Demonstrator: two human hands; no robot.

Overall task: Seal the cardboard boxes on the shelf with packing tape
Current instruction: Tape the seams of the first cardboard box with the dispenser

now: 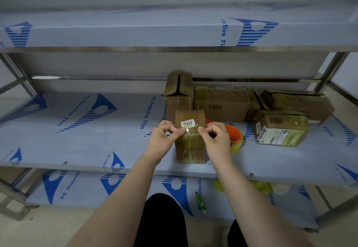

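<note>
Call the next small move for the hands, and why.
Probably lower the tape strip and press it onto the box. The left hand and right hand each pinch one end, stretching it across the box just below the label. Whether it is stuck down yet is unclear, so smoothing it seems next.

A green utility knife (200,202) lies on blue-printed protective film (81,186), crumpled yellow plastic (260,187) off to its right.

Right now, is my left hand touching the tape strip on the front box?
Touching. The head view shows the left hand pinching the tape strip between thumb and forefinger at the left edge of the front box.
</note>
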